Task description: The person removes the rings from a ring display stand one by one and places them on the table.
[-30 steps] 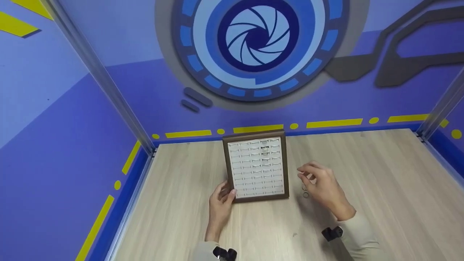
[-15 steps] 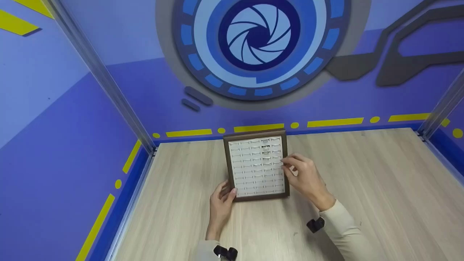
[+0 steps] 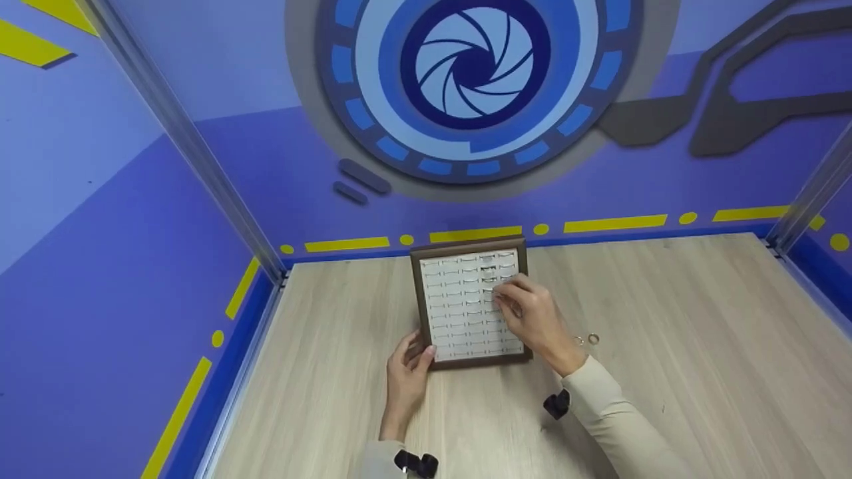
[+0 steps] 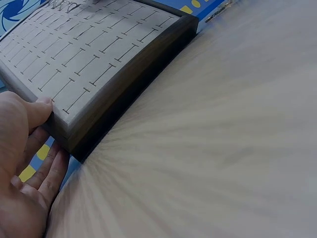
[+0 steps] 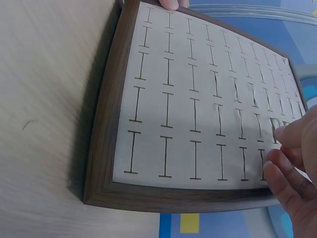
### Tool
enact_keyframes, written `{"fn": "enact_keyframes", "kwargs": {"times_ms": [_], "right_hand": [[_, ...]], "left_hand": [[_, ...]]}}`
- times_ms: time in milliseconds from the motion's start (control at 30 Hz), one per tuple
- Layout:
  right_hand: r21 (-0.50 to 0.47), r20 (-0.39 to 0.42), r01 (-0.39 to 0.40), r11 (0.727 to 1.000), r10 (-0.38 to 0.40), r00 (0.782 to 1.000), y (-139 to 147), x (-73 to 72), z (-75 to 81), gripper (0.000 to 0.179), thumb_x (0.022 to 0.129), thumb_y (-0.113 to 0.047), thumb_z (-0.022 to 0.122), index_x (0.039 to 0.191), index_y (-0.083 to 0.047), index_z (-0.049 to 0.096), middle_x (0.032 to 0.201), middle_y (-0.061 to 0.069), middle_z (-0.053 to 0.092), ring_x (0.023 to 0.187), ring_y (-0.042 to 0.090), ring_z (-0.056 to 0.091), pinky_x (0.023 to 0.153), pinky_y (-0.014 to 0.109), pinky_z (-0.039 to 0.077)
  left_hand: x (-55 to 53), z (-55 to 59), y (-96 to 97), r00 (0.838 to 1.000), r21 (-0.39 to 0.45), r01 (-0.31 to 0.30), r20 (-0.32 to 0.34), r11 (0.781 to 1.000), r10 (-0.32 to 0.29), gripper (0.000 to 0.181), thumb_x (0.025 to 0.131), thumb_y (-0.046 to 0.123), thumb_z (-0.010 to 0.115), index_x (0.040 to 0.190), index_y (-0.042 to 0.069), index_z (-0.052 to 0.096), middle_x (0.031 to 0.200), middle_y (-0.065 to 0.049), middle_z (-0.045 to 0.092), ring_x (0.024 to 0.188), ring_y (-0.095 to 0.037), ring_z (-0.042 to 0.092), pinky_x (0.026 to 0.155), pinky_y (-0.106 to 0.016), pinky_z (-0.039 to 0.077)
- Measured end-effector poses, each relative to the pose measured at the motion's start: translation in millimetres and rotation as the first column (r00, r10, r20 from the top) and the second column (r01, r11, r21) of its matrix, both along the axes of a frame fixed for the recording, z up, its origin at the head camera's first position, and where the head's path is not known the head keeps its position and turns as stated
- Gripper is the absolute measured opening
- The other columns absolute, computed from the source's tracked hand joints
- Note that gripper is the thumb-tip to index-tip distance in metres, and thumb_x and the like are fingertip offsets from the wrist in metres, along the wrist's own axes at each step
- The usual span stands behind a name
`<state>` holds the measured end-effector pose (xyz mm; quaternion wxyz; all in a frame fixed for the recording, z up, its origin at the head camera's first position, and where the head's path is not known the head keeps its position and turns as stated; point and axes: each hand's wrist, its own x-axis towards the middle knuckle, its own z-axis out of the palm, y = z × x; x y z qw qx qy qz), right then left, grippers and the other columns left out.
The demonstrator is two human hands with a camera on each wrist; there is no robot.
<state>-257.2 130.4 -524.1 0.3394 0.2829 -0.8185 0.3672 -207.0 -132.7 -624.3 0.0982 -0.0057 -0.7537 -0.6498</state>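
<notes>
Right wrist: the right hand point(image 5: 299, 148) bends at slots point(image 5: 241, 124) in the board point(image 5: 101, 124); pinching or not, I can't tell. Go gently.

Left wrist: the left hand point(image 4: 12, 144) grips it, near left; best keep steady.

Head: the board tilts on the bench point(image 3: 319, 372), two rings point(image 3: 593, 338) lie right, blue wall point(image 3: 253, 166) far back.

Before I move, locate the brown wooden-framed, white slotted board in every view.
Head: the brown wooden-framed, white slotted board is just right of centre, lower half.
Left wrist: upper left, partly cut off.
Right wrist: spanning centre and right.
Shared landmark: the left hand, thumb on the board's edge; right wrist shows only a thumb tip, at the top.
</notes>
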Motion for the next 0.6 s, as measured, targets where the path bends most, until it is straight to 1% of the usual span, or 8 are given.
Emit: {"fn": "enact_keyframes", "kwargs": {"times_ms": [133,233,400,500,600], "right_hand": [[0.022,0.023,0.009,1.000,-0.009,1.000,-4.2,-1.2,1.3,0.020,0.083,0.011,0.083,0.099,0.000,0.080,0.095,0.008,0.072,0.077,0.016,0.068,0.066,0.020,0.062],[0.038,0.026,0.019,0.999,-0.020,0.999,-5.8,-2.5,1.7,0.021,0.083,0.010,0.083,0.100,-0.001,0.081,0.096,0.008,0.072,0.080,0.018,0.070,0.070,0.022,0.064],[0.049,-0.007,0.028,0.998,-0.028,1.000,-8.2,-5.5,0.5,0.016,0.086,0.010,0.081,0.098,-0.001,0.081,0.095,0.008,0.071,0.079,0.019,0.070,0.066,0.025,0.063],[0.050,-0.023,0.029,0.998,-0.028,0.999,-9.3,-6.6,-0.5,0.014,0.087,0.010,0.079,0.095,-0.001,0.081,0.094,0.008,0.070,0.078,0.019,0.069,0.065,0.026,0.063],[0.049,-0.024,0.025,0.998,-0.024,0.999,-9.9,-6.0,-0.7,0.015,0.087,0.011,0.079,0.094,-0.002,0.081,0.093,0.007,0.070,0.079,0.020,0.070,0.068,0.027,0.064]], "left_hand": [[-0.1,2.0,-0.1,1.000,0.029,-0.003,0.019,1.000,0.002,0.048,0.102,0.013,0.074,0.147,0.003,0.059,0.139,-0.019,0.066,0.129,-0.033,0.066,0.108,-0.033,0.059],[0.1,2.9,0.8,1.000,0.039,-0.005,0.016,0.999,0.004,0.049,0.102,0.011,0.074,0.147,0.002,0.059,0.139,-0.019,0.066,0.129,-0.034,0.066,0.108,-0.034,0.059],[0.5,3.2,1.8,1.000,0.037,-0.014,-0.005,0.999,0.014,0.049,0.102,0.010,0.073,0.148,0.002,0.058,0.139,-0.020,0.066,0.128,-0.035,0.066,0.108,-0.037,0.060],[0.8,2.5,1.2,1.000,0.031,-0.013,0.003,0.999,0.013,0.049,0.102,0.012,0.073,0.148,0.003,0.058,0.139,-0.019,0.066,0.128,-0.034,0.066,0.109,-0.038,0.059],[0.5,0.9,0.2,1.000,0.010,-0.017,0.020,1.000,0.017,0.049,0.103,0.016,0.074,0.148,0.004,0.058,0.141,-0.018,0.065,0.129,-0.033,0.066,0.110,-0.038,0.058]]}}
